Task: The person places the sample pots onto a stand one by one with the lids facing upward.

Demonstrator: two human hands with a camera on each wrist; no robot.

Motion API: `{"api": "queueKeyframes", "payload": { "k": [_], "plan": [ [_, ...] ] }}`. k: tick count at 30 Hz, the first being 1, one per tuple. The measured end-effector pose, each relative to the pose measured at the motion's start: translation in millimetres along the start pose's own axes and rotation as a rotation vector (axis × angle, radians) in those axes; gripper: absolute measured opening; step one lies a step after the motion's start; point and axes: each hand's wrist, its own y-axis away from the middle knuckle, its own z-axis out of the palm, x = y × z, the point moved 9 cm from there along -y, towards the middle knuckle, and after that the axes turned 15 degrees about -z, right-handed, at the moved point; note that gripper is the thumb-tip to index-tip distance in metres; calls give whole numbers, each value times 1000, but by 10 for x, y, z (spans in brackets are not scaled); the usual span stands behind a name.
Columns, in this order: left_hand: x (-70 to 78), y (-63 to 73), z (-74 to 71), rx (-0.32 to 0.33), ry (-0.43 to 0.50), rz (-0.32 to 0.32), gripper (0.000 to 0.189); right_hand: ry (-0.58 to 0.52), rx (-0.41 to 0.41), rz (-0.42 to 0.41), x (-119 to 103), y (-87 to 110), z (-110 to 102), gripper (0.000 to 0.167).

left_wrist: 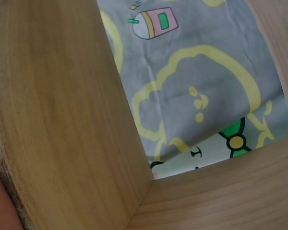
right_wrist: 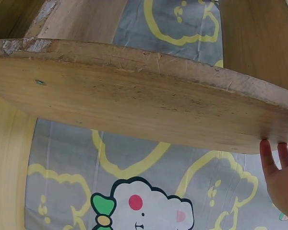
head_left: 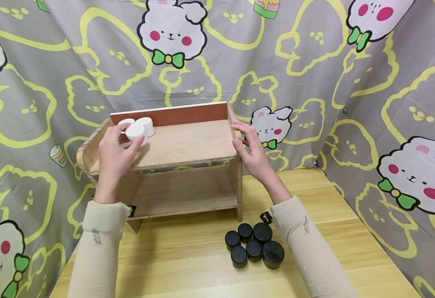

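Note:
My left hand [head_left: 115, 151] pinches a small round white jar [head_left: 135, 131] between thumb and fingers, over the left end of the wooden shelf's top board [head_left: 195, 140]. Right behind it stand two similar white jars [head_left: 146, 124]. My right hand [head_left: 252, 152] touches the shelf's right side panel [right_wrist: 134, 100] near the top, and in the right wrist view its fingertips press on the outer face. The left wrist view is filled mostly by the shelf's side panel [left_wrist: 62, 110], which hides the jars; only a sliver of hand shows at its lower left.
Several black round jars [head_left: 254, 250] stand grouped on the light wooden table [head_left: 187, 265], in front of the shelf's right end. Below the top board is a lower board [head_left: 187, 192]. A patterned curtain [head_left: 217, 82] hangs behind and to the right.

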Motion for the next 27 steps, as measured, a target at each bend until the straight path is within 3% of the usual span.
{"api": "queueKeyframes", "payload": {
  "k": [10,19,27],
  "plan": [
    [1,19,25,29,-67,8,46,17,-1,8,-36,-6,-4,43],
    [12,47,27,35,-109,-7,48,-9,-7,22,-374,-86,-23,39],
    [22,56,29,38,-136,-1,47,-14,2,15,-410,-97,-25,40]
  ]
}}
